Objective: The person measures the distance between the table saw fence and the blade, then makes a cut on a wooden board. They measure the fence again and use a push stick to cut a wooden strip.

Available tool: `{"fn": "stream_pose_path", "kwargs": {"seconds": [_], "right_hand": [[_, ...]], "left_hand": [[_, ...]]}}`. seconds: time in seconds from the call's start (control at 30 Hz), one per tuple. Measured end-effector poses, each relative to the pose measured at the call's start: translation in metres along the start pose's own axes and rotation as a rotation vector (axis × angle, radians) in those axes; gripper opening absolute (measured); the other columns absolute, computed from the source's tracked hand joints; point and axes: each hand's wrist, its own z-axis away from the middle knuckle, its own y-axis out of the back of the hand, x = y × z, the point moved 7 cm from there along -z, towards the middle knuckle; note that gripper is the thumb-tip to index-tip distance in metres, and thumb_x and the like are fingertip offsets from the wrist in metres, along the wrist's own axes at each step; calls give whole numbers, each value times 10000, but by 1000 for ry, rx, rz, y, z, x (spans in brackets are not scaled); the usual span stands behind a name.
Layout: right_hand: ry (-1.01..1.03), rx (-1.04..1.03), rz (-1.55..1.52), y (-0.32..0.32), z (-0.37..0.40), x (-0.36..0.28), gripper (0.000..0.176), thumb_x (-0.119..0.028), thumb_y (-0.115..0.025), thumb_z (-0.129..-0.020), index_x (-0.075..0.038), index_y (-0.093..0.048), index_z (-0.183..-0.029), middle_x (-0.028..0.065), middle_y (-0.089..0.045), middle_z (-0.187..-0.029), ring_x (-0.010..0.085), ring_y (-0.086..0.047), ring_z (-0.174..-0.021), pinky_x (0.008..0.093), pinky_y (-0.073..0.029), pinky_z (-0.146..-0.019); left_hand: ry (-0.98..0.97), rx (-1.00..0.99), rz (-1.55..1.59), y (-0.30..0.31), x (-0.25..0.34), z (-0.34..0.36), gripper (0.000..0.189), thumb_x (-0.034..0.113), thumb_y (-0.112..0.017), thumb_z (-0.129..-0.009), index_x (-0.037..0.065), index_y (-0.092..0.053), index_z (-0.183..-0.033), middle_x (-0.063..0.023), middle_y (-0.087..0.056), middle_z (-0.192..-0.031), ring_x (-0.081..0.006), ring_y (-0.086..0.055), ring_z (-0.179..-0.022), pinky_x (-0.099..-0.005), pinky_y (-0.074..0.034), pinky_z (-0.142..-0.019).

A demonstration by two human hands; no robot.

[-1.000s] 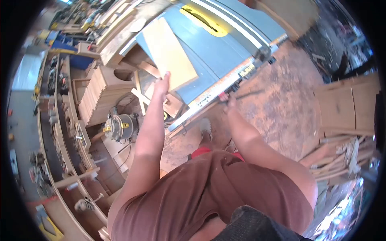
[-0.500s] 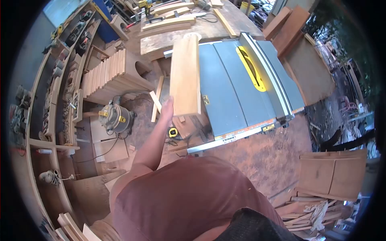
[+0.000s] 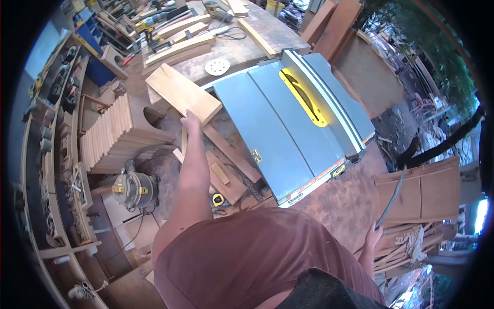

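My left hand [image 3: 190,121] reaches forward and is closed on the near edge of a pale wooden board [image 3: 180,91]. The board lies slanted across the corner where the workbench meets the table saw [image 3: 280,134]. Low on the right, my right hand [image 3: 375,235] is wrapped round one end of a long, thin grey-green stick [image 3: 392,198], which points up and away. Set in the saw's top is a yellow throat plate [image 3: 303,98], with the rip fence [image 3: 329,98] to its right.
The workbench [image 3: 242,56] carries a sanding disc [image 3: 217,66], a yellow drill [image 3: 147,31] and wood strips. A shop vacuum [image 3: 135,190] stands on the floor at left, near a tape measure [image 3: 218,199]. Wooden panels [image 3: 419,190] lean at right.
The board has swung from lengthwise to slanted and moved left with my left hand, uncovering the sanding disc. My right hand has come into view with the stick. The camera has turned.
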Motion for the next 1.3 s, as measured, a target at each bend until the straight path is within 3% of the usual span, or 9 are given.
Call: {"fn": "stream_pose_path", "kwargs": {"seconds": [0.4,0.6,0.63,0.7,0.9,1.0,1.1,1.2,1.3], "right_hand": [[639,-497,53,-145,-273,-248,490,-271,-699,-846,61,-574,-1183,260,-650,-1009,362,-639,-951,393,-488,-842],[671,-803,54,-257,-361,-316,435,-252,-708,-841,63,-611,-1125,156,-678,-959,195,-636,-884,357,-504,-769],[611,-780,34,-255,-378,-362,378,-251,-696,-849,57,-638,-1060,125,-679,-910,147,-614,-853,358,-502,-734],[927,-452,34,-246,-394,-501,411,-364,-621,-846,13,-677,-1000,239,-669,-882,380,-650,-849,438,-495,-732],[1441,-512,2,-309,-257,-847,347,-336,-594,-911,-40,-652,-1082,200,-663,-1098,358,-632,-1025,438,-504,-863],[1389,-546,617,-415,-198,-919,359,-244,-576,-897,-89,-626,-1217,160,-638,-1199,342,-611,-1103,428,-495,-916],[895,-630,492,-398,-152,-921,358,-187,-550,-884,-104,-634,-1222,136,-620,-1245,311,-591,-1160,414,-480,-955],[705,-656,341,-555,-189,-924,349,-165,-535,-884,-107,-645,-1210,144,-615,-1252,291,-583,-1179,401,-471,-974],[726,-552,222,-523,-183,-921,326,-181,-509,-899,-95,-668,-1171,167,-628,-1218,282,-602,-1156,409,-477,-958]], "left_hand": [[-7,-251,457,-7,-3,6,624,345,-556,-949,-97,-364,-1346,-218,-534,-1270,-297,-560,-1138,-391,-441,-962],[-840,155,-161,15,105,125,652,224,-617,-881,-70,-338,-1393,-259,-386,-1423,-374,-363,-1337,-438,-281,-1119],[-802,14,-80,-2,106,149,619,189,-615,-873,-60,-365,-1381,-252,-391,-1420,-381,-366,-1333,-448,-285,-1118],[-814,-244,-74,-44,90,185,545,141,-613,-860,-21,-432,-1348,-232,-409,-1410,-387,-374,-1325,-457,-297,-1112],[-865,-406,-303,-139,74,239,379,116,-612,-850,64,-563,-1222,-209,-493,-1325,-389,-424,-1282,-460,-336,-1087],[-924,-407,-426,-136,80,242,341,118,-611,-848,48,-580,-1180,-206,-503,-1312,-391,-452,-1251,-464,-340,-1082],[-784,-389,-219,-126,76,230,294,138,-604,-854,35,-601,-1130,-198,-498,-1336,-384,-467,-1236,-452,-361,-1063],[-758,-356,-145,-120,75,226,319,143,-603,-853,37,-586,-1153,-210,-496,-1317,-387,-470,-1236,-454,-369,-1060],[-757,-354,-113,-119,78,222,342,152,-599,-858,42,-571,-1180,-214,-482,-1330,-388,-460,-1247,-452,-378,-1054]]}}
